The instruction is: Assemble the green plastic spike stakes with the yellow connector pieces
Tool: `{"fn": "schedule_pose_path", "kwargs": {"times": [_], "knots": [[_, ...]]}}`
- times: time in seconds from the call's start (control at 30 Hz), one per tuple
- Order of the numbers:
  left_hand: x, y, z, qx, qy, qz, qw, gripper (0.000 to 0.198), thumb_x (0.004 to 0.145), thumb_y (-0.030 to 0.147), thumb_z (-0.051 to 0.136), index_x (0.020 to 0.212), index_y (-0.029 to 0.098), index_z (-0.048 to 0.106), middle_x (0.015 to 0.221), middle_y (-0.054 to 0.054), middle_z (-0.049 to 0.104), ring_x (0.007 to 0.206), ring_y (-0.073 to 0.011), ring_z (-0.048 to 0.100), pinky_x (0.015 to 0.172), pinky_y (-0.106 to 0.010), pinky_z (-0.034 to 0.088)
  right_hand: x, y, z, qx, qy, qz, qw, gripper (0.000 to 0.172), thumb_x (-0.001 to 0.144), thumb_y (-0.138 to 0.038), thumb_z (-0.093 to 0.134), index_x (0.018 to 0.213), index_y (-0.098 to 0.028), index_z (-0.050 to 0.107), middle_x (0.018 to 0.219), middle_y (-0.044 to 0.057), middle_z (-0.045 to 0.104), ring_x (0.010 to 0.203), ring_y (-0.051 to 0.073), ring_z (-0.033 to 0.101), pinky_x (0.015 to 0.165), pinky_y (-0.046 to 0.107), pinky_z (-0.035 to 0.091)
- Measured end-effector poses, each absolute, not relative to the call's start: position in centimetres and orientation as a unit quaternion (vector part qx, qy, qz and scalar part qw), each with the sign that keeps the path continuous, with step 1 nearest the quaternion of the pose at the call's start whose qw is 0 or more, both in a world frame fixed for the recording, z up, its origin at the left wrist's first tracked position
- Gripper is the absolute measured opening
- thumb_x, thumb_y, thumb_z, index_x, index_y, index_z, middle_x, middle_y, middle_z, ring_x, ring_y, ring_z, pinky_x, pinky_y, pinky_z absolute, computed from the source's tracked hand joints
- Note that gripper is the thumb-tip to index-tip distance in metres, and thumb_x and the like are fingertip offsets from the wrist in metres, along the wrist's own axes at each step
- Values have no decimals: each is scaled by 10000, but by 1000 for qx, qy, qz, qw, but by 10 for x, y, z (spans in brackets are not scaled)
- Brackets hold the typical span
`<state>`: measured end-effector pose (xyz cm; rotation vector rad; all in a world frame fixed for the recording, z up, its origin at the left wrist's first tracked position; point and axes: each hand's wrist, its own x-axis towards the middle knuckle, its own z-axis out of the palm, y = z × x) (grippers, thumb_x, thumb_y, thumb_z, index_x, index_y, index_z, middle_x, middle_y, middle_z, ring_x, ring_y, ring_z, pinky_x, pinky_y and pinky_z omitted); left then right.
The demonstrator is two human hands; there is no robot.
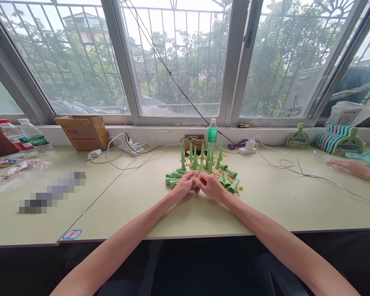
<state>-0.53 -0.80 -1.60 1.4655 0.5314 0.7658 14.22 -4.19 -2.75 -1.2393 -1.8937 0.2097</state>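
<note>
My left hand [186, 186] and my right hand [212, 186] meet over the table, both with fingers closed. Between them stands a green pointed cone [200, 167], its lower end hidden by my fingers. A bit of yellow plastic shows at my fingertips, too small to make out fully. Just beyond my hands several green cones [183, 158] stand upright on collared bases. Left of my left hand lie green tubular pieces [172, 179]. More green cones [233, 186] lie on their sides by my right hand, with small yellow plastic parts [239, 189] scattered among them.
A green-labelled bottle [212, 132] and a small cardboard box [195, 141] stand behind the cones. White cables [283, 164] and power strips [132, 149] run along the back. Another person's hand [345, 165] rests at right, near small dustpans [339, 139]. A larger carton [84, 133] stands left.
</note>
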Motion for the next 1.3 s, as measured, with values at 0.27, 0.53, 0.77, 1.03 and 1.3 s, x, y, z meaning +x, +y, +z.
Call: {"fn": "schedule_pose_path", "kwargs": {"times": [0.27, 0.53, 0.77, 1.03, 1.3], "knots": [[-3, -4, -18, 633, 218, 356, 652, 360, 838, 517, 585, 808, 163, 532, 683, 19, 503, 509, -74, 479, 467, -227, 450, 144, -39, -29, -485, -742, 109, 451, 423, 914, -480, 470, 621, -193, 366, 545, -47, 446, 494, 82, 339, 520, 228, 270], [-2, -7, -14, 619, 206, 369, 662, 350, 839, 495, 607, 814, 159, 517, 668, 30, 485, 496, -65, 465, 452, -221, 439, 144, -39, -26, -480, -713, 137, 493, 434, 850, -544, 547, 645, -203, 376, 500, -65, 397, 469, 80, 328, 476, 224, 256], [-2, -6, -17, 625, 193, 367, 661, 318, 846, 452, 607, 787, 157, 505, 678, 23, 489, 516, -70, 471, 462, -223, 452, 143, -39, -27, -467, -713, 141, 503, 395, 847, -515, 560, 671, -205, 390, 492, -75, 402, 453, 75, 326, 467, 218, 266], [-2, -4, -20, 638, 191, 361, 653, 306, 833, 440, 606, 765, 161, 501, 698, 13, 499, 526, -73, 486, 468, -224, 456, 143, -39, -30, -455, -726, 130, 499, 386, 863, -485, 551, 657, -206, 383, 492, -70, 414, 449, 75, 333, 466, 222, 276], [-2, -5, -20, 633, 197, 361, 656, 284, 825, 424, 607, 773, 163, 507, 693, 18, 493, 519, -69, 473, 462, -221, 448, 144, -40, -28, -446, -737, 130, 491, 352, 873, -440, 546, 665, -204, 387, 506, -73, 392, 461, 75, 320, 470, 221, 266]]}}
